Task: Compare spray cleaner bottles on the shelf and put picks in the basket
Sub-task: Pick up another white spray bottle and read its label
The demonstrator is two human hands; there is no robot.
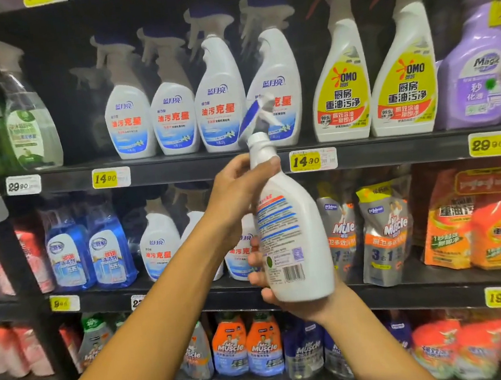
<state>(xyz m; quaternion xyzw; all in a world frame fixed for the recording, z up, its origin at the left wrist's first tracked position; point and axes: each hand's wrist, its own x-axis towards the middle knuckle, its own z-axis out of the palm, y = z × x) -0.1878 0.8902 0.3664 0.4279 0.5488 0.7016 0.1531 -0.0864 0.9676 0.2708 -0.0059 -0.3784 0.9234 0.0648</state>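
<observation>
1. Nearest, the right hand (270, 283) cups the base of a smooth white plastic bottle (290, 232), fingers curled round its lower left side; the palm is hidden behind the bottle.
2. The left hand (237, 188) grips the bottle's narrow neck, thumb pressed against it just below the bare threaded mouth.
3. The bottle is held tilted in front of the shelves, its back label of fine print, red and blue bands and a barcode turned to the camera; the print is too small to read.
4. A blue and white spray head (258, 112) shows just above the open mouth, blurred; what holds it cannot be told.
5. Behind, on the upper shelf's (210, 166) front edge, stand glossy white trigger bottles (219, 101) and yellow-labelled OMO bottles (340, 89), with yellow price tags (305, 161) below.
6. On the middle shelf (436, 288), crinkled silver refill pouches (383, 232) sit right of the hands, and other white bottles are partly covered by the forearms.
</observation>
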